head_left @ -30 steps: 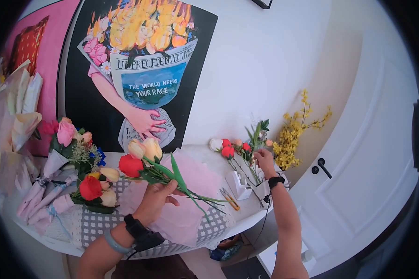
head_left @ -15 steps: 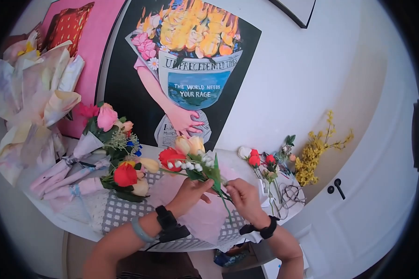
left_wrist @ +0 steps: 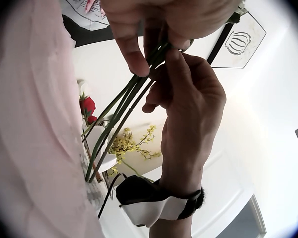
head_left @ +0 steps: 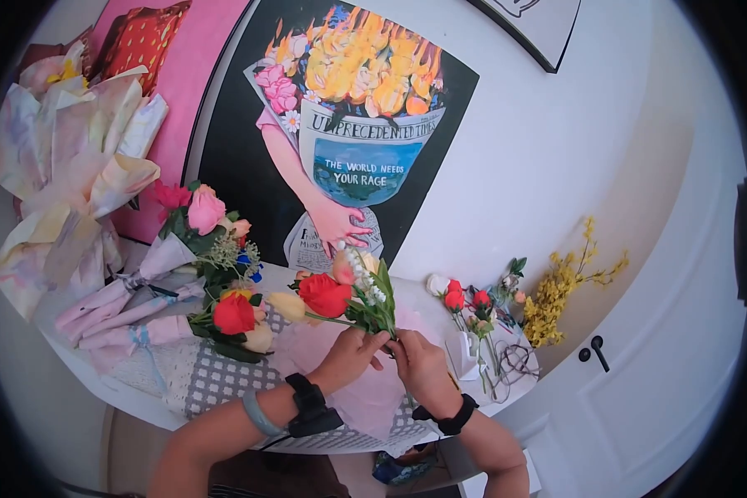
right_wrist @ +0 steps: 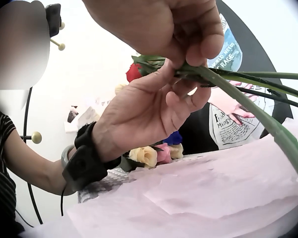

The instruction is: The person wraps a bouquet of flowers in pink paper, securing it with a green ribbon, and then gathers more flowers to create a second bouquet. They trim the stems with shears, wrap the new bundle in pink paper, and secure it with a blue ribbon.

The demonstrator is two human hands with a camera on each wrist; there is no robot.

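Observation:
My left hand [head_left: 350, 358] grips a small bunch of flowers by its stems [left_wrist: 120, 111]. In the bunch are a red rose [head_left: 324, 295], a pale yellow tulip-like bloom [head_left: 287, 305], green leaves and a sprig of small white bells [head_left: 365, 278]. Thumb and fingers of my right hand [head_left: 427, 369] pinch the stems right beside the left thumb. The right wrist view has a thick green stem [right_wrist: 258, 111] running down from the pinch. Under both hands lies pink wrapping paper [head_left: 365, 407], over a grey-and-white patterned cloth [head_left: 216, 386].
Wrapped bouquets [head_left: 141, 324] lie at the table's left, below a large paper-wrapped bouquet [head_left: 75, 174]. At the right are loose roses [head_left: 455, 297], a white holder [head_left: 465, 357], a cable [head_left: 519, 361] and yellow blossom branches [head_left: 552, 299]. A painting [head_left: 365, 166] leans against the wall.
My right hand came from the flowers at the right to the bunch, bringing the white-bell sprig. The sprig now stands upright among the blooms, and both hands are together at the stems.

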